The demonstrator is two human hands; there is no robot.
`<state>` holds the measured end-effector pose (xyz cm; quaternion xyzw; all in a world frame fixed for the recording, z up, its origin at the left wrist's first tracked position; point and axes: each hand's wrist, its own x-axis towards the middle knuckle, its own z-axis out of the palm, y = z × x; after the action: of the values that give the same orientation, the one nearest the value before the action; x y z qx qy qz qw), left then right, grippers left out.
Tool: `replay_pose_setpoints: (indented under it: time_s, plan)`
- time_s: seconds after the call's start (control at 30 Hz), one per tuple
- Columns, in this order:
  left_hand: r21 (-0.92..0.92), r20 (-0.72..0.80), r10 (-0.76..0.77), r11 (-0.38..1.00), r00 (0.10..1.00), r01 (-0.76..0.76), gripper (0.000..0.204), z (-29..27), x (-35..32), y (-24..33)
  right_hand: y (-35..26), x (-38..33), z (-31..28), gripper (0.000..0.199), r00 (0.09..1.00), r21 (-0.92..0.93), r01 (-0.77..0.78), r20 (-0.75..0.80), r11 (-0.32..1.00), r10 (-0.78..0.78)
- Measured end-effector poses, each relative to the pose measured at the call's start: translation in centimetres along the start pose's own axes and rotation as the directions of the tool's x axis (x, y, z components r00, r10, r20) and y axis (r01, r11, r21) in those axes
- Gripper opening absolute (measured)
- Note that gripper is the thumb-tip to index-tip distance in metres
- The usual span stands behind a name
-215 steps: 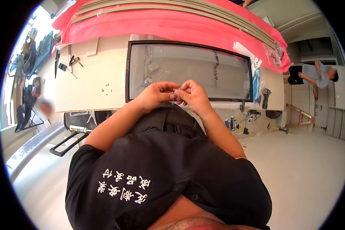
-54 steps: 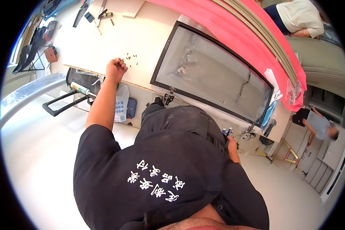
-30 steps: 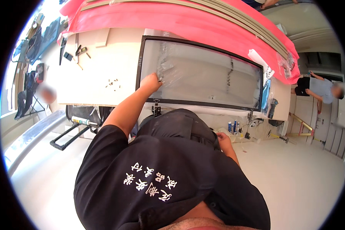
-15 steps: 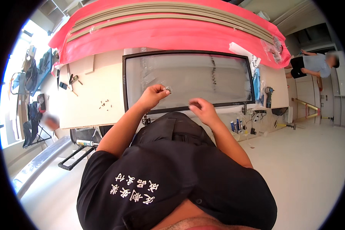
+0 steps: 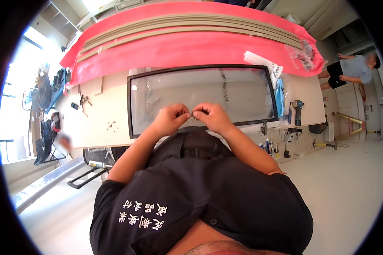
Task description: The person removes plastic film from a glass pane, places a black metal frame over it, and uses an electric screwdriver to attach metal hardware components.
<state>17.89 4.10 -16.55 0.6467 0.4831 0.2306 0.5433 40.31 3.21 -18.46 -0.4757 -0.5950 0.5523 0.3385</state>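
Found the left hand raised over the near part of the panel, fingers curled inward, thumb and forefinger drawn to a close pinch. Found the right hand facing it at much the same height, fingers likewise bent, thumb and forefinger closed down to the tips. Recorded both elbows as bent and spread outward, with forearms converging from the near side to bring both sets of fingertips almost together. Noted a small item, dark, between the meeting fingertips, apparently pinched from both sides; could not tell its kind, being too small and partly covered. Placed it between the hands, over the near edge of the panel in this view.

Found the panel lying flat on the table, black-framed, with a greyish face.

Observed white lettering on the left chest of the black shirt, set in two slanting rows. Saw a pale mark on the frame near its right near corner, too small to read. Saw also a dark printed band running near to far across the panel, likewise illegible.

Logged loose screws on the table left of the panel, a drill to its right, and tan strips on pink sheeting at the far side.
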Motion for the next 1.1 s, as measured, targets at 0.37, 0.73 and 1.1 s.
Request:
replay_pose_setpoints:
  time_s: [0.37,0.73,1.1]
  plan:
    - [0.019,-0.026,0.055,0.998,0.998,-0.055,0.012,8.0,3.5,3.8,2.5,-3.8,-7.5,0.017,0.997,0.218,0.072,0.024,0.973,-0.079]
    - [0.23,0.2,-0.008,0.972,0.98,-0.039,0.027,12.4,5.0,5.1,3.1,-7.5,-12.4,0.026,0.986,-0.286,0.166,0.052,0.944,-0.157]
    - [0.003,0.069,0.016,1.0,0.997,-0.017,0.026,13.7,4.9,3.8,3.4,-7.7,-12.2,0.023,0.994,-0.149,0.087,0.082,0.985,-0.075]
